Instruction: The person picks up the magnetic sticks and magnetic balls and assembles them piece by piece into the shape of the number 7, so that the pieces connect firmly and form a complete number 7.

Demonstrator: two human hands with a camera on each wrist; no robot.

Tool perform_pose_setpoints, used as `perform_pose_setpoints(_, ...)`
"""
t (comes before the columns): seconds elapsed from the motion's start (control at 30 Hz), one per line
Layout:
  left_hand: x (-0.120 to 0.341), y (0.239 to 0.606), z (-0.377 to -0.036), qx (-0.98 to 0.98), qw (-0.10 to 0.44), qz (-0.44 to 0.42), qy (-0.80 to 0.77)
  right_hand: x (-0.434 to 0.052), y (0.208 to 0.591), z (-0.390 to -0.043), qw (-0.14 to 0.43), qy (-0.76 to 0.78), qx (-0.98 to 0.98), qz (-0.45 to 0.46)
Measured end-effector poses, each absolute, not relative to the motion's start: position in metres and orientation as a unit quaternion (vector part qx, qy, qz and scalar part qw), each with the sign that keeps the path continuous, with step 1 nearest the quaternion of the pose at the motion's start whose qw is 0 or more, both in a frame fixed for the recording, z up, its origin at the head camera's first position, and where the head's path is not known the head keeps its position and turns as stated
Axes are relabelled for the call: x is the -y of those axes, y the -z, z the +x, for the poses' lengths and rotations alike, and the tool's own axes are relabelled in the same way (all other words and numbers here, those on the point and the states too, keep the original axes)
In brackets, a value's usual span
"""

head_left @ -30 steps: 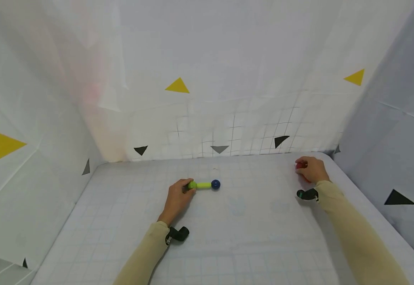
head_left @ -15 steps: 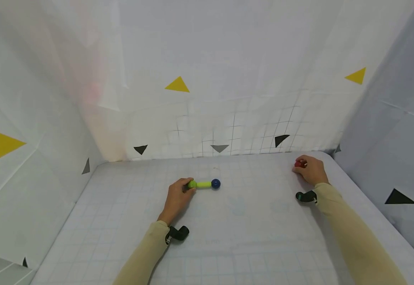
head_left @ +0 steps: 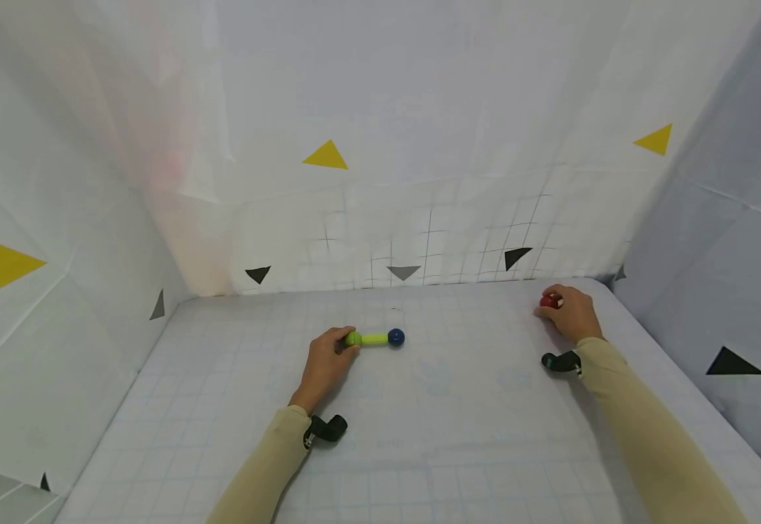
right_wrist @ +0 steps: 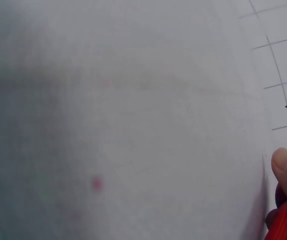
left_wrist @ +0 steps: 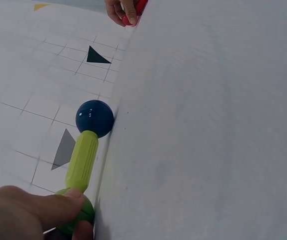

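Note:
My left hand (head_left: 322,366) pinches a light green ball (head_left: 354,338) between thumb and fingers. From that ball a ridged yellow-green rod (left_wrist: 82,162) runs to a dark blue ball (head_left: 396,337), all joined in one line like a magnetic building toy. Far to the right, my right hand (head_left: 575,314) grips a red ball (head_left: 548,300) with thumb and fingertips. A ridged red rod (right_wrist: 285,223) shows below the thumb in the right wrist view; in the head view the hand hides it.
A white sheet with faint grid lines covers the table (head_left: 446,415). White walls with yellow and black triangles close it in at the back and both sides. Each wrist carries a small black camera (head_left: 329,429).
My right hand has shifted slightly left with the red ball, and the red rod once seen below it is now hidden in the head view. The left hand stays in place.

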State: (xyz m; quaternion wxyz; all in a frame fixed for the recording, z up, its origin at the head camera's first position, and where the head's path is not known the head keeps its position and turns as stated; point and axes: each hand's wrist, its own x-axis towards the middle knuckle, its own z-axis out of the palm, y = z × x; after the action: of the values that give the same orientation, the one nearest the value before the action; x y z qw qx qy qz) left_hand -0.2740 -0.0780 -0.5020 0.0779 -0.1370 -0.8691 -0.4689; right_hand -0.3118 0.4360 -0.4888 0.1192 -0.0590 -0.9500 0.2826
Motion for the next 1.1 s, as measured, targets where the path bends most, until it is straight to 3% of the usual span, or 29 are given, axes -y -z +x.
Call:
perform_pose_setpoints(0.5, 0.078, 0.500, -0.272, 0.869, 0.083, -0.142, 0.467, -0.439, 0.493, -0.311, 0.148, -0.272, 0.950, -0.043)
perform_pose_setpoints(1.1, 0.079, 0.497, -0.272, 0.870, 0.081, -0.144, 0.464, -0.428, 0.481, -0.311, 0.121, -0.284, 0.949, -0.064)
